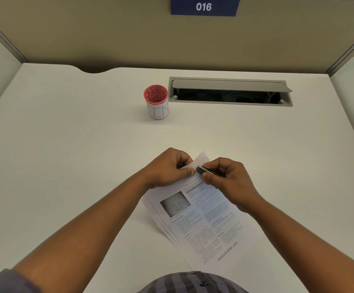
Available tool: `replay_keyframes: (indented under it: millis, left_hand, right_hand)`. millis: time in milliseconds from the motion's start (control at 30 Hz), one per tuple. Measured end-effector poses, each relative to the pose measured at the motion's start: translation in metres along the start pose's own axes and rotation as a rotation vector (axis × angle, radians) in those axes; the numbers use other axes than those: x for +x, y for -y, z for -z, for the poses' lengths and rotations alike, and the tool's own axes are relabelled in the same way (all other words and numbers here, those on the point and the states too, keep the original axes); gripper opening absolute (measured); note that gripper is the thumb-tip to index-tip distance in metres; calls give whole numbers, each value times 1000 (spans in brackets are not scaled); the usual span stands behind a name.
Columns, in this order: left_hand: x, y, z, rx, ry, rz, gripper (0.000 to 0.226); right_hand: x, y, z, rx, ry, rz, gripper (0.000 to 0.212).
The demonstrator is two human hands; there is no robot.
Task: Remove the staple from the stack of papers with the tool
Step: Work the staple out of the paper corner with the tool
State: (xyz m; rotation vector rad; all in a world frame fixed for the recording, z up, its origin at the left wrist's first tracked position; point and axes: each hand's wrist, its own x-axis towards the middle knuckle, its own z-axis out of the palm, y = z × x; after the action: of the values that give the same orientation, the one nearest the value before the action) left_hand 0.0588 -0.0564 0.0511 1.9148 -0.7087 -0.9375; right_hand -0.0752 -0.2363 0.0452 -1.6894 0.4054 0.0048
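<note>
A stack of printed papers [205, 220] lies tilted on the white desk in front of me, its sheets fanned slightly at the left edge. My left hand [167, 168] pinches the stack's far corner, which is lifted off the desk. My right hand [229, 180] holds a small metal staple remover [203, 170] with its tip against that corner, right beside my left thumb. The staple itself is too small to make out.
A red-rimmed white cup [156, 102] with handwritten letters stands farther back on the desk [66, 144]. To its right is an open grey cable hatch [231, 92] set into the desk. Partition walls close in the back and both sides.
</note>
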Motion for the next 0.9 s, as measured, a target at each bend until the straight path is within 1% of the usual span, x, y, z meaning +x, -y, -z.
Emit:
replay_keyframes:
  millis: [100,267,667,800,900]
  left_hand:
    - [0,0,0,6,3,-6,8]
    - [1,1,0,20,-2,-31,8]
    - [1,4,-2,79,24,-26,10]
    - [2,5,-2,39,7,18,10]
    - [4,7,-1,33,-13,57,12]
  right_hand:
    - [0,2,2,85,30,-43,16]
    - [3,2,4,128,41,-95,12]
    - [6,6,1,236,54,-297,6]
    - [5,5,-1,245,42,-302,11]
    - [4,4,-1,170,38,-261,16]
